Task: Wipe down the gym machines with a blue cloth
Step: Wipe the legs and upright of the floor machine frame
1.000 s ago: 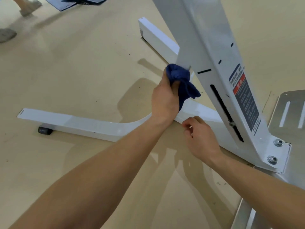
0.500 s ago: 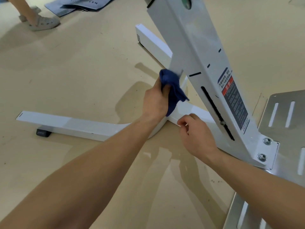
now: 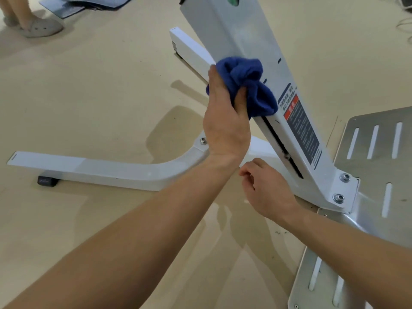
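A white gym machine post [image 3: 240,36] slants up from a bolted foot at the right, with a warning label [image 3: 299,128] on its face. My left hand [image 3: 225,121] grips a bunched blue cloth [image 3: 247,85] and presses it against the post's front edge, just above the long slot. My right hand [image 3: 265,190] hovers lower, beside the base leg, fingers loosely curled and holding nothing.
White base legs [image 3: 100,168] spread over the beige floor, one to the left, one [image 3: 189,47] going back. A slotted metal plate [image 3: 379,157] lies at the right. A person's feet [image 3: 33,25] stand at the top left near a dark mat [image 3: 89,3].
My left hand has carried the cloth up and onto the post's front face. The right hand stayed low near the base.
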Motion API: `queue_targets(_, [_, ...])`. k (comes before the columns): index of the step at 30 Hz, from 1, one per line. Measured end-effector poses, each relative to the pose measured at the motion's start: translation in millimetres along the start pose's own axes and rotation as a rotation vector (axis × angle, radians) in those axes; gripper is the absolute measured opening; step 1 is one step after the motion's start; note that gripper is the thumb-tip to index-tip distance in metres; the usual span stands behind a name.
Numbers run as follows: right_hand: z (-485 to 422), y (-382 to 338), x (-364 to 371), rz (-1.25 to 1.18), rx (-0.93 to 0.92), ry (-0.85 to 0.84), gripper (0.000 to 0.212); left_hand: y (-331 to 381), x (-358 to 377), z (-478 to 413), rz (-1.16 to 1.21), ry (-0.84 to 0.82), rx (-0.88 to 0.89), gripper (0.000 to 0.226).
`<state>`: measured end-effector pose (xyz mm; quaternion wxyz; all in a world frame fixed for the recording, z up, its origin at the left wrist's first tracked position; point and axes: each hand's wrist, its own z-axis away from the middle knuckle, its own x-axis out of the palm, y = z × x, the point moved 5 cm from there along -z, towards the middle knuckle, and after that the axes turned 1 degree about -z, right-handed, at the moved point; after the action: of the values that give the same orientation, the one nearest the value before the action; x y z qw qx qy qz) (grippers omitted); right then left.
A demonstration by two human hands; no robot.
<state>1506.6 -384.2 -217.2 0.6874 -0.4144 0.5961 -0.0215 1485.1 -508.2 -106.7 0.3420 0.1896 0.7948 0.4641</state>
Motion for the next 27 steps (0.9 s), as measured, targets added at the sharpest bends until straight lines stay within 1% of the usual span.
queue_targets(5, [7, -23, -44, 0.071, -0.304, 0.268, 0.018, -18, -15, 5, -0.109, -0.097, 0.062, 0.024])
queue_targets(8, [-3, -51, -76, 0.164, -0.472, 0.460, 0.024, -10, -37, -3, -0.036, -0.040, 0.023, 0.017])
queue_targets(11, [-23, -72, -103, 0.225, -0.492, 0.639, 0.039, 1, -52, -13, 0.052, 0.032, -0.050, 0.016])
queue_targets(13, [-42, -85, -112, 0.270, -0.495, 0.672, 0.047, 8, -58, -24, 0.144, 0.067, -0.100, 0.017])
queue_targets(16, [-73, -110, -117, 0.363, -0.568, 0.663, 0.053, 26, -71, -43, 0.191, 0.203, -0.049, 0.020])
queue_targets(18, [-92, -126, -120, 0.425, -0.635, 0.727, 0.051, 36, -79, -53, 0.222, 0.272, -0.007, 0.020])
queue_targets(19, [-100, -132, -123, 0.449, -0.667, 0.778, 0.048, 37, -81, -57, 0.238, 0.290, 0.009, 0.015])
queue_targets(20, [-106, -137, -127, 0.459, -0.701, 0.831, 0.043, 37, -84, -59, 0.233, 0.303, 0.028, 0.010])
queue_targets(21, [-111, -139, -133, 0.454, -0.731, 0.876, 0.037, 35, -86, -61, 0.212, 0.316, 0.047, 0.012])
queue_targets(22, [-113, -139, -138, 0.443, -0.752, 0.904, 0.032, 32, -86, -62, 0.189, 0.313, 0.057, 0.016])
queue_targets(24, [-110, -129, -142, 0.424, -0.764, 0.908, 0.026, 27, -79, -57, 0.189, 0.255, 0.050, 0.016])
queue_targets(27, [-86, -100, -133, 0.404, -0.748, 0.862, 0.022, 12, -59, -34, 0.217, 0.091, -0.011, 0.011])
